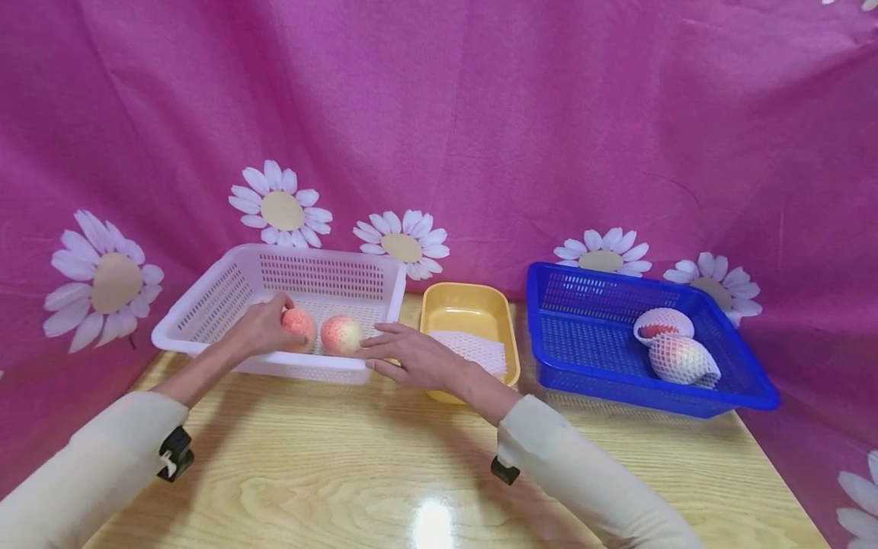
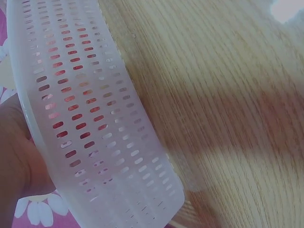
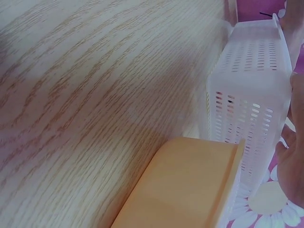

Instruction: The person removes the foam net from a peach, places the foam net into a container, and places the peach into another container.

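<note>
Head view: left hand (image 1: 266, 329) pinches left peach (image 1: 300, 326) near front edge of white basket (image 1: 302, 367); right hand (image 1: 414, 357), fingers outstretched at near right corner, beside right peach (image 1: 341, 335), contact unclear. Any lift best straight up, light fingertips, clearing edge.

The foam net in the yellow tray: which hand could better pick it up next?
Probably the right hand: it is nearer the foam net. The left hand is farther away, holding a peach in the white basket.
</note>
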Demonstrator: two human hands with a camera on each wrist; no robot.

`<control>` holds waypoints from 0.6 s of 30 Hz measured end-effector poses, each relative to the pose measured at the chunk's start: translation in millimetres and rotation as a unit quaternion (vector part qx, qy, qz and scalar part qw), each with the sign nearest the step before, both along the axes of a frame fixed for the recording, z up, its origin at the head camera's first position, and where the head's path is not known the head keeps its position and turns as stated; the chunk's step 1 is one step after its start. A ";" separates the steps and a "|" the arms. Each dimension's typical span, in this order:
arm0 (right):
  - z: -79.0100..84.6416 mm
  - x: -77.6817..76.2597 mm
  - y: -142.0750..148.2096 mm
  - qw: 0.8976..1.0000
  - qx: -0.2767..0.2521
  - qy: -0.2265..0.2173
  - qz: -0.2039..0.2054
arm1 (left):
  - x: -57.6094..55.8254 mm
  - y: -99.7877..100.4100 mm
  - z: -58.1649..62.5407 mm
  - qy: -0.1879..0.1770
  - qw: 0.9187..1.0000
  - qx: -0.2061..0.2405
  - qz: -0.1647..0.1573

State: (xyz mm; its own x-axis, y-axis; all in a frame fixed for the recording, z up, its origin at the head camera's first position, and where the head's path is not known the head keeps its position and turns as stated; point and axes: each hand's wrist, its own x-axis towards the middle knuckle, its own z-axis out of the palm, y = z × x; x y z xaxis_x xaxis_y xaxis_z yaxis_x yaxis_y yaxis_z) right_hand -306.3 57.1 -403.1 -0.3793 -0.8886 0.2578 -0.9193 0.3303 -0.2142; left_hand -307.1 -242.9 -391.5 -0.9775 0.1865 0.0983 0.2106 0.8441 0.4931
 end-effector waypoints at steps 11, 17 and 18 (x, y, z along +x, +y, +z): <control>-1.5 0.7 -0.3 1.000 -0.013 -0.002 0.003 | -1.2 -2.3 2.0 -0.037 0.999 -0.011 -0.030; -2.3 1.0 -0.5 1.000 -0.012 -0.001 0.001 | -1.2 -2.0 1.6 -0.049 0.998 -0.016 -0.030; -2.6 1.0 -0.5 1.000 -0.011 0.000 0.001 | -1.0 -2.2 1.9 -0.050 0.998 -0.017 -0.031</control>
